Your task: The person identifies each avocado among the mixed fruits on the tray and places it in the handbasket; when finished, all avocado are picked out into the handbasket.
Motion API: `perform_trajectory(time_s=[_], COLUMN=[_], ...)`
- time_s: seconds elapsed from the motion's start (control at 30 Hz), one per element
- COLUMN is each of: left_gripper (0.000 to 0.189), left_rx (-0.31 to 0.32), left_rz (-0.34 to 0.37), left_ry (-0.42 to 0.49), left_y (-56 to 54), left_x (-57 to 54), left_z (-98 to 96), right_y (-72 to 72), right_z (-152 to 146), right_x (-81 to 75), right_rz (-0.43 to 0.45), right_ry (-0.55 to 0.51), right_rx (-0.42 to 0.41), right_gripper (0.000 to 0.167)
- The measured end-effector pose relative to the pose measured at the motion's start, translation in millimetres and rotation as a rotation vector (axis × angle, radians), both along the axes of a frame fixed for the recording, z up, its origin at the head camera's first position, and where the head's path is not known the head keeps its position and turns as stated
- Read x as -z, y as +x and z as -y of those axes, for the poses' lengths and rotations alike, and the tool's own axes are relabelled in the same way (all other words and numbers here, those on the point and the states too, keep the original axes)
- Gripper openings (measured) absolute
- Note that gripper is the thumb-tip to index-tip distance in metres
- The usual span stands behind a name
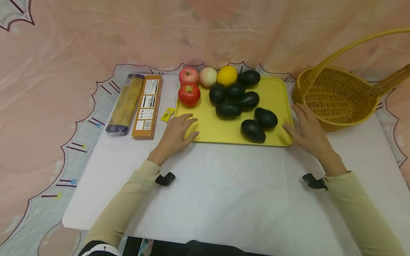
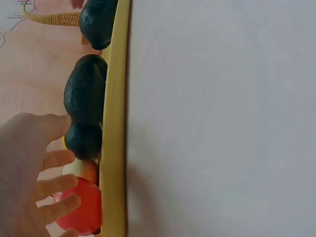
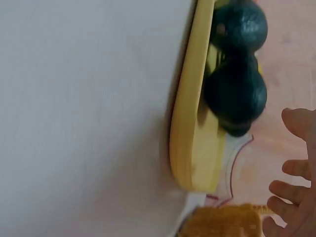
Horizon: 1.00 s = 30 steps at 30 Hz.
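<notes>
A yellow tray (image 1: 217,133) carries several dark avocados (image 1: 228,109), a red tomato (image 1: 189,95), a pinkish apple (image 1: 188,76), a pale round fruit (image 1: 208,77) and a yellow lemon-like fruit (image 1: 227,75). Over the tray's front left corner is my left hand (image 1: 177,134), fingers spread and holding nothing. My right hand (image 1: 308,133) is at the right edge, its thumb toward the tray and its fingers loosely extended. In the left wrist view the left fingers overlap the tomato (image 2: 84,210). The right wrist view shows the right hand (image 3: 298,182) apart from the nearest avocado (image 3: 236,91).
A yellow wicker basket (image 1: 339,96) with a tall handle stands at the right, close to my right fingers. On the left lie an orange-brown box (image 1: 148,106), a long wrapped package (image 1: 126,105) and a small yellow packet (image 1: 167,114). White cloth (image 1: 224,188) covers the table.
</notes>
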<state>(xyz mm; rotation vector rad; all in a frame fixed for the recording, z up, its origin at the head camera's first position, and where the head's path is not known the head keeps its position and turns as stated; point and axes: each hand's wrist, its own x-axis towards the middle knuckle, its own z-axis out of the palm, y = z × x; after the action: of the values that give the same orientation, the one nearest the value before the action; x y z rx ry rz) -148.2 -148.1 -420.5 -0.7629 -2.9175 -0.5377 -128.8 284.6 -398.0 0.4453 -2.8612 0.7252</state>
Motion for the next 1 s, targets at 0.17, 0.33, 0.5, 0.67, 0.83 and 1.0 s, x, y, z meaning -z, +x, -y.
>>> perform_trajectory(time_s=[0.17, 0.33, 0.5, 0.67, 0.83, 1.0], left_gripper=[0.04, 0.034, 0.03, 0.014, 0.012, 0.013], left_rx=[0.05, 0.099, 0.133, 0.14, 0.134, 0.132], left_rz=[0.056, 0.085, 0.094, 0.091, 0.118, 0.102], left_ry=[0.088, 0.172, 0.22, 0.264, 0.292, 0.322], left_y=[4.0, 7.0, 8.2, 7.0, 9.6, 10.3], left_x=[12.7, 21.4, 25.8, 31.3, 35.9, 38.7], left_z=[-1.9, -1.3, 0.0, 3.5, 10.8, 10.9], right_y=[-1.2, -2.7, -4.3, -9.7, -17.1, -21.2], right_z=[14, 21, 25, 31, 39, 41], right_x=[8.2, 15.2, 22.5, 26.2, 29.6, 32.0], right_rz=[0.123, 0.185, 0.165, 0.149, 0.175, 0.191], right_ry=[-0.087, -0.17, -0.226, -0.267, -0.297, -0.328], right_rx=[0.001, 0.022, 0.033, 0.017, 0.023, 0.044], right_gripper=[0.066, 0.064, 0.064, 0.063, 0.062, 0.063])
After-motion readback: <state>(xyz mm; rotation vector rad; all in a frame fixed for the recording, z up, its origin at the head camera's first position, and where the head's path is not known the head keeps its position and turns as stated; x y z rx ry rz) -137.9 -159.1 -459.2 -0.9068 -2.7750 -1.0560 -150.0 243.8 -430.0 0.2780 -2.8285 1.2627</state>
